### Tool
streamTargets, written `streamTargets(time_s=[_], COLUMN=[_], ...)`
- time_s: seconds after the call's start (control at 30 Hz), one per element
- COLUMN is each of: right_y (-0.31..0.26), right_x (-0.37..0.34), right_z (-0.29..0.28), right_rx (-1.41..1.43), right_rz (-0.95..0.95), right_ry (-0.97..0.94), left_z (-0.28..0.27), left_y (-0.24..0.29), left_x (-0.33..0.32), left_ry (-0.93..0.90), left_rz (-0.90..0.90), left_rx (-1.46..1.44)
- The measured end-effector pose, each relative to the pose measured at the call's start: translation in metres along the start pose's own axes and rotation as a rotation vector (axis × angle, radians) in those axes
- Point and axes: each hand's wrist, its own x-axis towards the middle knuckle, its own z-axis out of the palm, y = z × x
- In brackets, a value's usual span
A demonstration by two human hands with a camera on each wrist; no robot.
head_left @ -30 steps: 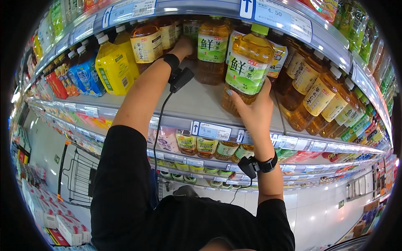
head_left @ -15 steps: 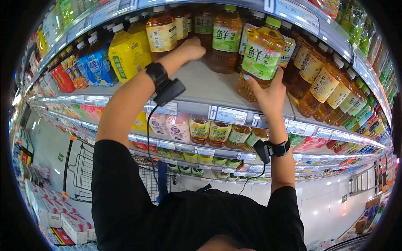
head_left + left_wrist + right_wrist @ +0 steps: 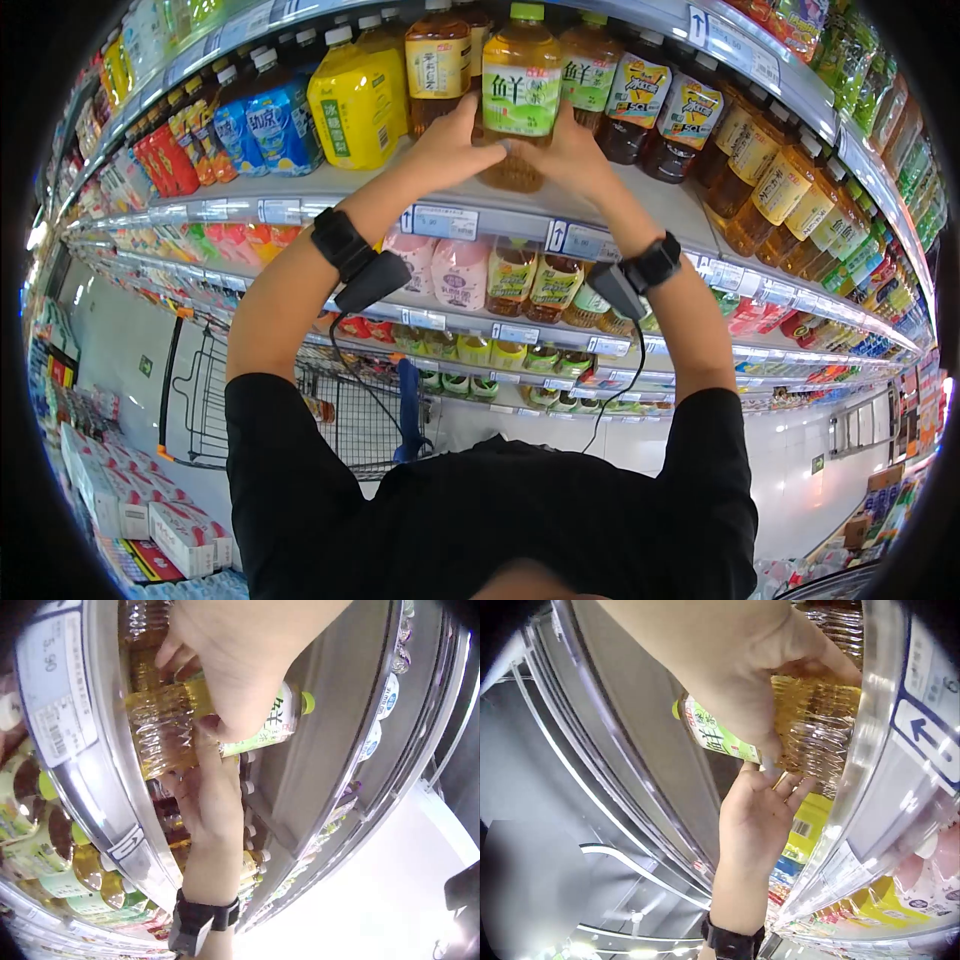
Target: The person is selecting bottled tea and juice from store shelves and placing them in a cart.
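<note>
A large green tea bottle (image 3: 520,95) with a light-green cap stands upright at the middle of the shelf, gripped from both sides. My left hand (image 3: 450,152) holds its lower left side, thumb across the front. On the right side, my right hand (image 3: 573,155) grips it below the label, and the two thumbs nearly meet. The left wrist view shows the bottle's ribbed amber lower part (image 3: 161,731) between the hands. Fingers of the left hand (image 3: 754,814) reach round the bottle in the right wrist view. A second green tea bottle (image 3: 588,75) stands just right behind it.
Left of the hands are an amber tea bottle (image 3: 437,65) and yellow bottles (image 3: 350,110). Dark bottles with white-and-yellow labels (image 3: 690,115) stand to the right. A price-tag rail (image 3: 440,222) edges the shelf. Below and behind stands a shopping cart (image 3: 340,410).
My right hand has moved the green tea bottle left, uncovering the dark bottles. My left hand has come out from the back row and now holds the bottle's left side.
</note>
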Motion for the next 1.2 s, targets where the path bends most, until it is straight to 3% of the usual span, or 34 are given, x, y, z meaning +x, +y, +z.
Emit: streamTargets(time_s=[0.13,0.17,0.27,0.33,0.47,0.57,0.67,0.87,0.97,1.2], right_y=[0.010,0.014,-0.008,-0.024,-0.028,-0.018,-0.012,0.017,0.029,0.034], right_x=[0.031,0.036,0.031,0.025,0.012,0.014,0.019,0.039,0.043,0.041], right_z=[0.016,0.018,0.014,0.009,0.007,0.016,0.016,0.032,0.032,0.019], right_rx=[-0.136,-0.159,-0.377,-0.530,-0.722,-0.610,-0.492,-0.545,-0.407,-0.420], right_rz=[0.064,0.076,0.157,0.186,0.050,-0.017,-0.053,-0.004,-0.122,-0.156], right_ry=[-0.031,-0.029,-0.040,-0.045,-0.174,-0.097,-0.079,-0.103,-0.135,-0.209], left_z=[0.001,0.014,0.019,0.022,0.019,0.024,0.027,0.042,0.034,0.041], left_y=[0.002,-0.023,-0.018,-0.014,0.000,-0.003,-0.017,-0.040,-0.042,-0.045], left_x=[-0.008,-0.002,-0.006,-0.004,-0.008,-0.012,-0.001,0.021,0.031,0.040], left_ry=[0.026,0.115,0.192,0.144,0.158,0.179,0.153,0.154,0.053,0.075], left_rz=[-0.045,0.093,0.103,-0.001,-0.009,0.148,0.175,0.206,0.139,0.083], left_rx=[0.060,0.037,0.267,0.248,0.303,0.307,0.247,0.277,0.183,0.207])
